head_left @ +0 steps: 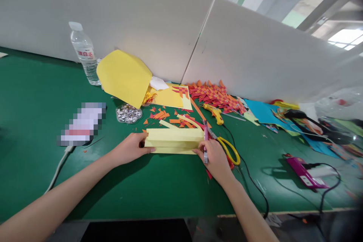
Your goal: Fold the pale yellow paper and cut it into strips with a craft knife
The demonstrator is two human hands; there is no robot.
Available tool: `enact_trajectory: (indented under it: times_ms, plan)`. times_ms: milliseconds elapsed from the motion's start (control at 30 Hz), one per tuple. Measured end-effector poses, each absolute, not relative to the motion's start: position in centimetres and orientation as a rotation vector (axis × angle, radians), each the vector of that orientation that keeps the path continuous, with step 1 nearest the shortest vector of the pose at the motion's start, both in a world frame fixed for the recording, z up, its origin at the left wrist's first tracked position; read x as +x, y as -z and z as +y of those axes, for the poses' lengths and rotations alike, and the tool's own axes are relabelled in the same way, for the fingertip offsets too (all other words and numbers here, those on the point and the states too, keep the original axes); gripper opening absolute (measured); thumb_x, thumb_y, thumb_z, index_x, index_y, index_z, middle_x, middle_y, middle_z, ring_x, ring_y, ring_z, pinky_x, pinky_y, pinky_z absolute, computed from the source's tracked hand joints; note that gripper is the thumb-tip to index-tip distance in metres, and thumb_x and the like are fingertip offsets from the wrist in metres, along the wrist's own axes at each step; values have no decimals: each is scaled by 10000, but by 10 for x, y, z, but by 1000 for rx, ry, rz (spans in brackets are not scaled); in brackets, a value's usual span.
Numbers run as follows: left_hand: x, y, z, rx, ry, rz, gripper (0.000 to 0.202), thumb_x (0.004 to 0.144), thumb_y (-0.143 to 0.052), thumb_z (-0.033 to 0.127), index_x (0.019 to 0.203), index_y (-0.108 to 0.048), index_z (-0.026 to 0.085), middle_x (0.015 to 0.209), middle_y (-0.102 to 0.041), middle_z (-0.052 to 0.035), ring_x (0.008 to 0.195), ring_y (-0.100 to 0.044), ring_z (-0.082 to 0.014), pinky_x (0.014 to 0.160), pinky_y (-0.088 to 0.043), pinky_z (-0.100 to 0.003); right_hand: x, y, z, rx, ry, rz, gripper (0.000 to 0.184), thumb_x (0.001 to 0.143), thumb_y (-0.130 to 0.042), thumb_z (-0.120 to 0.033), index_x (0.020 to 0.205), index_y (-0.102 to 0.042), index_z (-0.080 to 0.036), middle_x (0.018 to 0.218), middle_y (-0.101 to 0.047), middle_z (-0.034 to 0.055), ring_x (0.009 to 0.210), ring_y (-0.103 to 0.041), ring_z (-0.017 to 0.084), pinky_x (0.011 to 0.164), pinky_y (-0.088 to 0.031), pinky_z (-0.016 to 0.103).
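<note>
Worktop [34,98]: green, running the whole width, with a grey partition [141,15] standing along its far edge.
Bottle [85,55]: clear, capped, upright at the far left, close to the partition.
Cable [58,168]: white, trailing toward the near edge, left of my left forearm.
Sheet [124,77]: big, bright yellow, curled, leaning on the partition just right of the bottle.
Dish [129,113]: small and clear, full of googly eyes, just in front of the sheet.
Left hand [130,148]: fingers closed over the left end of the paper, thumb along its near edge, pinching it.
Paper [172,140]: pale yellow, folded into a long band, lying flat mid-worktop between my two hands.
Scraps [161,115]: orange triangles and strips, scattered just behind the paper.
Cutter [205,141]: slim and pink, lying across the paper's right end.
Right hand [215,159]: curled around the cutter, fingertips touching the paper's right end.
Scissors [228,149]: yellow handles, just right of my right hand; the blades are partly hidden.
Glue gun [214,112]: yellow, behind the scissors.
Fish [218,96]: red and orange woven pieces heaped against the partition.
Card [263,111]: blue, flat, right of the fish.
Purple tool [302,170]: corded, near the right end; I cannot tell its kind.
</note>
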State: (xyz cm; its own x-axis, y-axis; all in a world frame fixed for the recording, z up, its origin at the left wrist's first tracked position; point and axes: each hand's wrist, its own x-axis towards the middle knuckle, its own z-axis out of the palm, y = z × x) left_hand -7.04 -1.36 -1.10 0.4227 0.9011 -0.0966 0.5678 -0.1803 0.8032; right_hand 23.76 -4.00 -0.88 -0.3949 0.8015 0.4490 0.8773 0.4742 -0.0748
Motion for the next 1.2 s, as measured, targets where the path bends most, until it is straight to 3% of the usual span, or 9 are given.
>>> enact_trajectory:
  times_ms: [200, 333, 500, 633, 800, 967, 1200]
  plan:
    - [-71, 11, -15, 1856, -534, 1248, 393, 745, -555, 498, 932, -649, 166, 756, -670, -41, 679, -588, -197, 582, -435, -262, 255, 4, -50, -1435, 386, -2193, 189, 869, -562, -329, 745, -521, -192, 656, -572, 41, 644, -524, 208, 622, -402, 322]
    - [-69, 8, -17, 1831, -526, 1219, 444, 791, -481, 557, 864, -645, 152, 699, -630, -21, 599, -537, -158, 514, -378, -237, 256, -13, -70, -1363, 341, -1887, 111, 876, -547, -308, 863, -553, -197, 728, -617, 46, 675, -584, 196, 652, -445, 317]
    - [-68, 4, -18, 1782, -534, 1223, 456, 821, -434, 546, 910, -635, 147, 698, -610, -14, 590, -511, -146, 506, -359, -234, 235, -39, -93, -1212, -35, -1755, 384, 948, -312, -456, 975, -613, -220, 685, -611, 37, 644, -596, 192, 614, -468, 324]
    - [-70, 8, -17, 1797, -519, 1190, 410, 740, -569, 479, 975, -622, 148, 789, -643, -31, 652, -547, -165, 543, -393, -236, 210, -49, -98, -1240, -568, -1717, 278, 931, -423, -339, 869, -664, -214, 589, -598, 7, 539, -563, 150, 515, -443, 273]
    - [-70, 13, -17, 1870, -497, 1269, 360, 705, -593, 415, 939, -641, 147, 735, -643, -22, 614, -539, -160, 511, -368, -226, 191, -45, -92, -1295, -1031, -1502, 188, 818, -608, -369, 752, -600, -192, 565, -635, 6, 493, -566, 132, 463, -441, 233]
    - [-68, 13, -17, 1972, -472, 1297, 250, 709, -572, 368, 819, -653, 159, 675, -629, -6, 582, -528, -145, 498, -340, -213, 182, -31, -80, -1337, -1101, -1203, 262, 769, -666, -406, 708, -549, -179, 539, -635, 2, 451, -542, 111, 476, -443, 231]
    - [-69, 13, -17, 2032, -431, 1256, 267, 720, -558, 333, 917, -651, 178, 825, -674, -32, 676, -579, -177, 561, -395, -224, 172, -15, -73, -1352, -1110, -1078, 319, 772, -649, -472, 717, -537, -178, 568, -656, 7, 452, -560, 112, 474, -442, 225]
